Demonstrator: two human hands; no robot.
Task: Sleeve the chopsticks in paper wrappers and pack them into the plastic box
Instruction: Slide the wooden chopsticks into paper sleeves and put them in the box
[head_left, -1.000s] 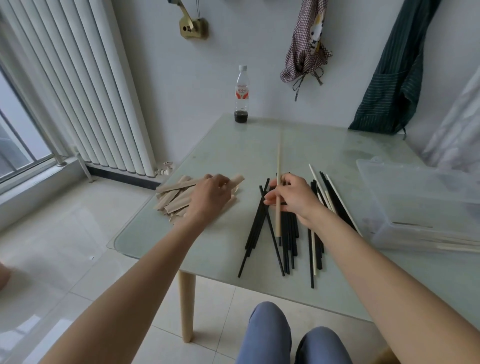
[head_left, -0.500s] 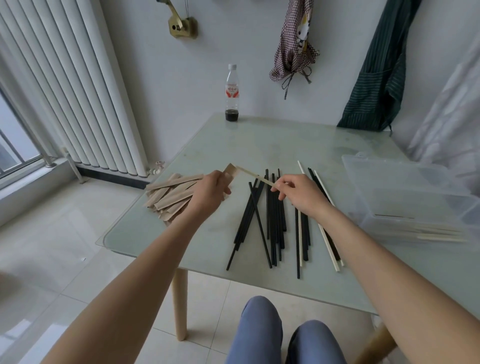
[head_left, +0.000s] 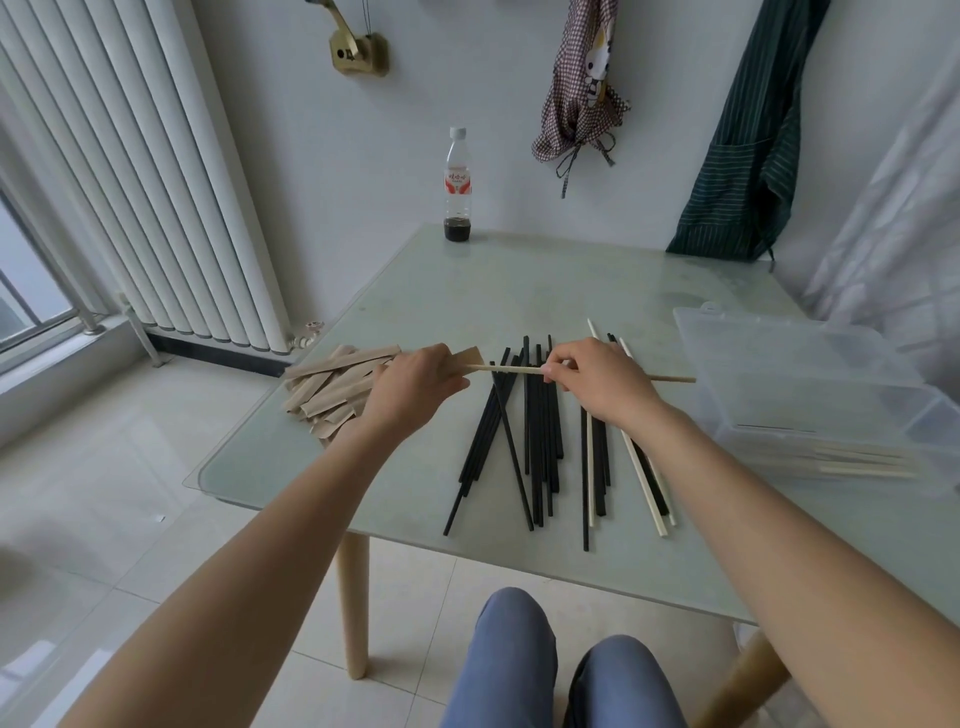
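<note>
Wrapper (head_left: 470, 357) pinched in left hand (head_left: 410, 387); light stiff chopstick (head_left: 519, 369) gripped mid-length by right hand (head_left: 597, 382), tip at flimsy wrapper mouth.

Open glass is stretching across the far half of the surface (head_left: 545, 280), broken only by a bottle (head_left: 458, 187) standing at the far edge. Loose chopsticks (head_left: 540, 431) are fanning over the middle toward the near edge, a heap of paper wrappers (head_left: 332, 389) is crowding the left edge, and the clear plastic box (head_left: 810, 384) is blocking the right side. Both hands (head_left: 415, 387) (head_left: 597, 379) are hovering above the clutter, bridged by a light chopstick (head_left: 511, 369).
</note>
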